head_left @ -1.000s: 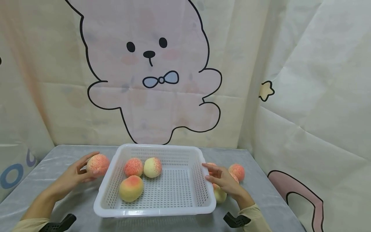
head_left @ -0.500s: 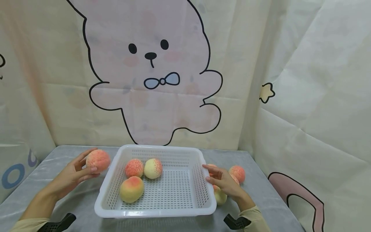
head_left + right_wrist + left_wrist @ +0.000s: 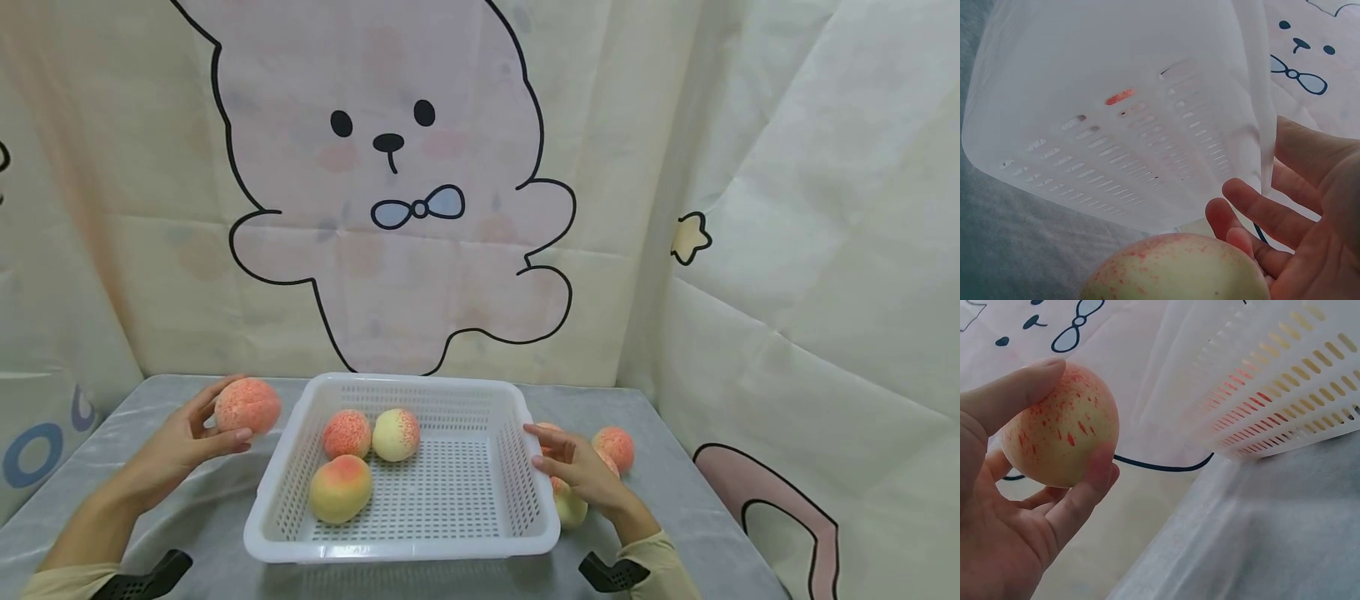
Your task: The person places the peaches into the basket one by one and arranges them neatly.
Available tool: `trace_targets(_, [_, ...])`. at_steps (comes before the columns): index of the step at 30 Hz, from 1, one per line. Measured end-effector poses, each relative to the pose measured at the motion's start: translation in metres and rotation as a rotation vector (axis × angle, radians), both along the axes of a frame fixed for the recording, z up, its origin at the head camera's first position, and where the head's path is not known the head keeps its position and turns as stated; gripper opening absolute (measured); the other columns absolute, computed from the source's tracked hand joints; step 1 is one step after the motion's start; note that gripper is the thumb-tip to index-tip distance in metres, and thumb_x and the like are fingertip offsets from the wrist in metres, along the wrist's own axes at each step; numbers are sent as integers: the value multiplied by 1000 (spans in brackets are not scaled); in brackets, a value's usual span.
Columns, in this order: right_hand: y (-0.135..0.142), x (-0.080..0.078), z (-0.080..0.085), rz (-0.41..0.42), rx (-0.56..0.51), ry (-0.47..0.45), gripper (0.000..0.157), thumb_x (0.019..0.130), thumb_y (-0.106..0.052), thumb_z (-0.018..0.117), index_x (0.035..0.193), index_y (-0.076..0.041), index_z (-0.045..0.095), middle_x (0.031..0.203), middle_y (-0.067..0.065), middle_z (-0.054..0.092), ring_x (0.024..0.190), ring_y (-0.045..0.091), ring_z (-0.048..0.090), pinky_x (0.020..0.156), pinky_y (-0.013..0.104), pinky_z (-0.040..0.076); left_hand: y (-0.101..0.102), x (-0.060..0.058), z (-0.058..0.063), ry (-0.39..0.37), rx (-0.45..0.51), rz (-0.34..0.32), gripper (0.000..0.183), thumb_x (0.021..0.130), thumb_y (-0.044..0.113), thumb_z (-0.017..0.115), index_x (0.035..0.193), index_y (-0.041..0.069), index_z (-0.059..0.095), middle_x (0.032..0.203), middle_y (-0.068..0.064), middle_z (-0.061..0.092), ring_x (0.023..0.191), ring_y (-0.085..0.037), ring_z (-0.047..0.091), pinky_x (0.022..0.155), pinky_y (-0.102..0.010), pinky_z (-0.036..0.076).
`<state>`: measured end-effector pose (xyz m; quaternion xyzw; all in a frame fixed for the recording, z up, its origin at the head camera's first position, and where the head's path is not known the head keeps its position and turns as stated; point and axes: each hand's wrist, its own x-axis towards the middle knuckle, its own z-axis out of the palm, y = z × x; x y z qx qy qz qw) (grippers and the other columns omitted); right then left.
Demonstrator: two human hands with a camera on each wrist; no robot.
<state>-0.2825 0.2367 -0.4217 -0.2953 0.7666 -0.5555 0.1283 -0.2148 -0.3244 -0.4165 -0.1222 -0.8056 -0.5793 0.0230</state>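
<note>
"peach (image 3: 248, 406) first: where is it held?"

"just left of the white basket (image 3: 405, 551), clear of the grey table (image 3: 697, 525); it is pinched between the thumb and fingers of the left hand (image 3: 168, 446)."

"and the basket, how is it gripped?"

"its right rim is clasped by the right hand (image 3: 585, 473), and three peaches (image 3: 341, 490) are contained toward its left side, two far and one near."

"are others seen?"

"more peaches (image 3: 617, 448) are seen to the right of the basket, some partly hidden by the right hand."
</note>
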Motion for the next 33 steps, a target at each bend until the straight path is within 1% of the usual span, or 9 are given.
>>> trace_targets(5, [-2, -1, 0, 21, -26, -2, 56, 100, -9, 61, 150, 6, 41, 151, 34, 43, 113, 11, 67, 90, 24, 56, 5, 3, 9, 42, -31, 7, 70, 100, 10, 61, 159, 24, 25, 126, 20, 52, 98, -10, 71, 79, -32, 61])
trace_targets(8, [-2, -1, 0, 34, -38, 2, 56, 100, -8, 61, 150, 8, 41, 151, 34, 41, 113, 12, 67, 90, 24, 57, 8, 5, 16, 65, -56, 17, 66, 100, 9, 61, 156, 22, 29, 124, 21, 54, 96, -10, 71, 77, -32, 61])
trace_targets(10, [-2, -1, 0, 33, -36, 10, 56, 101, -8, 60, 150, 8, 40, 152, 34, 41, 112, 12, 68, 91, 24, 56, 10, 4, 21, 69, -79, 20, 65, 100, 11, 62, 155, 23, 31, 124, 23, 54, 96, -10, 72, 77, -31, 61])
trace_targets(15, [-1, 0, 0, 16, -28, 13, 56, 101, -10, 61, 150, 8, 41, 151, 34, 42, 111, 11, 67, 90, 23, 56, 17, 1, 35, 78, -124, -2, 67, 98, 14, 66, 155, 20, 32, 126, 23, 55, 100, -5, 70, 79, -28, 60])
trace_targets(19, [0, 1, 0, 23, -34, 11, 56, 101, -10, 61, 150, 8, 40, 152, 35, 41, 113, 11, 67, 91, 23, 56, 28, -1, 47, 108, -182, -19, 69, 94, 16, 70, 153, 19, 36, 126, 21, 58, 105, 2, 65, 78, -27, 60])
trace_targets(22, [0, 1, 0, 24, -41, 11, 56, 101, -10, 61, 150, 9, 40, 151, 35, 41, 113, 10, 67, 91, 23, 56, 38, -3, 54, 137, -221, -47, 68, 92, 18, 73, 150, 20, 40, 126, 15, 61, 105, 0, 65, 79, -28, 60])
trace_targets(26, [0, 2, 0, 25, -51, -3, 57, 101, -10, 61, 150, 9, 39, 151, 36, 41, 114, 10, 67, 90, 23, 56, 52, -7, 61, 160, -233, -120, 67, 90, 17, 76, 147, 17, 41, 128, -2, 64, 106, -2, 65, 81, -28, 59])
trace_targets(30, [0, 2, -1, 35, -58, -12, 57, 101, -10, 60, 150, 9, 38, 151, 36, 40, 115, 11, 67, 90, 24, 57, 67, -12, 65, 141, -226, -193, 66, 89, 18, 78, 145, 15, 42, 128, -13, 64, 106, -3, 65, 82, -28, 59])
trace_targets(33, [0, 2, 0, 33, -53, -6, 57, 101, -10, 60, 150, 9, 39, 152, 36, 40, 115, 11, 67, 91, 24, 57, 79, -16, 69, 120, -234, -233, 65, 88, 21, 79, 142, 13, 44, 131, -14, 61, 107, -11, 66, 83, -28, 59])
